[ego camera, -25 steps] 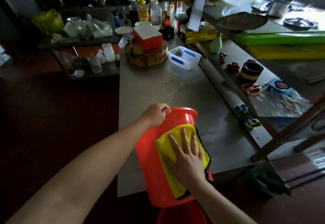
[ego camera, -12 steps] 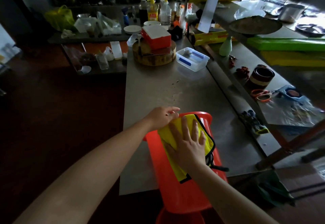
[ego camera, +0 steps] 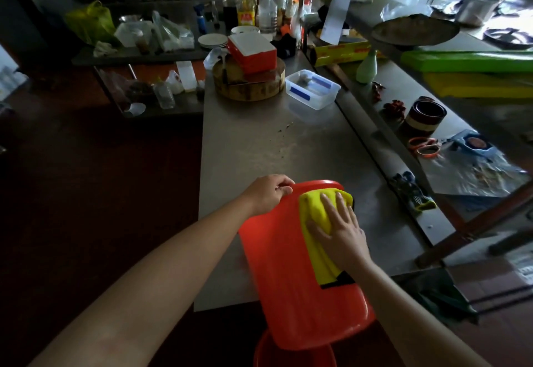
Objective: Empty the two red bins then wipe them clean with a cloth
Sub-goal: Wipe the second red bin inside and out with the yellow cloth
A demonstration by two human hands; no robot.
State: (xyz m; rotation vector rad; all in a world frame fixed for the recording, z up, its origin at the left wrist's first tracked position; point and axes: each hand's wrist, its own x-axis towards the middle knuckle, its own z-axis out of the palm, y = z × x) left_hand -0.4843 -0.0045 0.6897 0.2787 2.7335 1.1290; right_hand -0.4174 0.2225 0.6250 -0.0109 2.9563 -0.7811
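- The fingers (ego camera: pixel 328 205) of the right hand (ego camera: pixel 340 234) lie straight and slightly spread. They press flat on a yellow cloth (ego camera: pixel 313 216) and curl round nothing.
- The cloth sits directly under that palm. It is bunched just beyond the fingertips and trails back beneath the wrist, where a strip of black edging shows.
- The left hand (ego camera: pixel 268 193) grips the far end of the red bin (ego camera: pixel 282 280), its fingers curled over the edge there (their tips are tucked out of sight).
- The cloth lies on the upward-facing side wall of the bin, on its right half and close to the far end. The left hand is just beside it.
- The bin lies on its side. Its long axis runs from the far end, above the steel worktop (ego camera: pixel 259 150), back toward the person and slopes downward.
- The narrower end points away. The wider, lipped end is nearest the camera and hangs past the worktop's near edge.
- The bin is a bright orange-red plastic, smooth, glossy and tapered.
- Below the wider end, at the bottom edge of the view, is the curved rim of a second red bin (ego camera: pixel 294 352).
- Farther along the worktop, well apart from the bin, stand a clear plastic container (ego camera: pixel 313 89) and a round wooden block (ego camera: pixel 249 89) with a red and white box (ego camera: pixel 252 52) on it.
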